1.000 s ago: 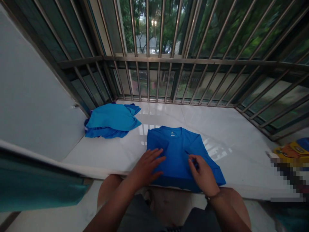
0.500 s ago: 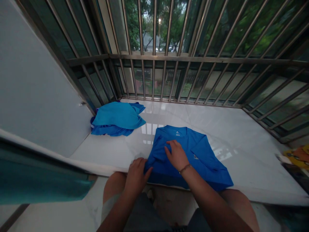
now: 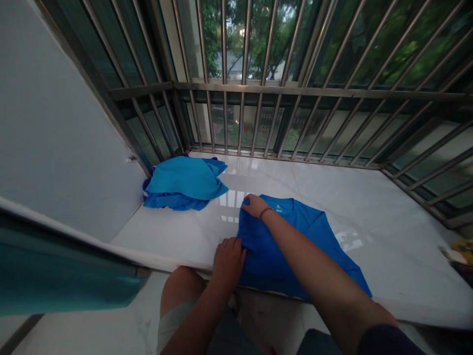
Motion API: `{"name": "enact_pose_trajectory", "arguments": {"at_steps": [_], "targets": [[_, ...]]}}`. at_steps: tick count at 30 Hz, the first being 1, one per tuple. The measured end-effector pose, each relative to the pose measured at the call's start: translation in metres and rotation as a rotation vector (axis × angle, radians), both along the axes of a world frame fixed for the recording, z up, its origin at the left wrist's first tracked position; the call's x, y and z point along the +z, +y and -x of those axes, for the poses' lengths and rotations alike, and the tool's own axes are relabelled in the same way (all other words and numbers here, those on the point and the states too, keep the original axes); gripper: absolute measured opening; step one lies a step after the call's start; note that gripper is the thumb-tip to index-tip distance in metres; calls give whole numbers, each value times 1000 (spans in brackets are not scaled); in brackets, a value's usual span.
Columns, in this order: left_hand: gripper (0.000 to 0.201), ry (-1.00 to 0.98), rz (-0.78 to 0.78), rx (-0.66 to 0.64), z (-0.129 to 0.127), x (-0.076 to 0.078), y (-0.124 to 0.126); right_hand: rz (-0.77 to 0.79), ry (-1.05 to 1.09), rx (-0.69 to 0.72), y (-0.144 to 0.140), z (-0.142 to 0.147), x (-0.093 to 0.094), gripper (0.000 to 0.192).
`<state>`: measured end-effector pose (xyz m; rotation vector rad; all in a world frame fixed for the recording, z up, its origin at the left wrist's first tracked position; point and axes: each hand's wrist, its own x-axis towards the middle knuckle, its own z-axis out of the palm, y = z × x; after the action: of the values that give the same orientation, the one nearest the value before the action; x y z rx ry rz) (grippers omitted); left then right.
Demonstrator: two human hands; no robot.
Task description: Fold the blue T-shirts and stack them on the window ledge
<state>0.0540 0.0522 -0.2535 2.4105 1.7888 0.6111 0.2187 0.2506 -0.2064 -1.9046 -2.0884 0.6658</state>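
A blue T-shirt [image 3: 273,246] lies spread on the white ledge, its neckline facing the window and its lower edge along the ledge's front. At the shirt's upper left shoulder, my right hand [image 3: 254,206] is closed on the cloth, with the forearm crossing over the shirt. My left hand [image 3: 228,259] is at the lower left side of the shirt, fingers bent and closed on its edge. A bracelet circles my right wrist. The right forearm hides part of the shirt's front.
A pile of blue clothes [image 3: 185,182] lies at the back left of the white ledge [image 3: 391,241]. Metal window bars [image 3: 254,89] stand behind it. A teal curtain [image 3: 66,271] hangs at the left, and a yellow item [image 3: 464,248] sits at the right edge.
My right hand has moved from the shirt's middle up to its left shoulder and closed on the cloth. My left hand stays at the shirt's left edge. The view has shifted slightly.
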Motion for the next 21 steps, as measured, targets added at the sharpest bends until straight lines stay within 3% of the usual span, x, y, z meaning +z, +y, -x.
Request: {"name": "enact_pose_trajectory", "arguments": {"at_steps": [6, 11, 16, 21], "targets": [[29, -55, 76, -12, 23, -3, 14, -4, 153, -47, 20, 10, -9, 20], [33, -187, 188, 63, 54, 7, 29, -20, 219, -59, 21, 16, -12, 21], [26, -302, 194, -29, 82, 11, 36, -125, 210, 11, -8, 1, -1, 24], [31, -276, 91, -160, 86, 4, 31, -197, 127, 189, -56, -20, 8, 25]]}}
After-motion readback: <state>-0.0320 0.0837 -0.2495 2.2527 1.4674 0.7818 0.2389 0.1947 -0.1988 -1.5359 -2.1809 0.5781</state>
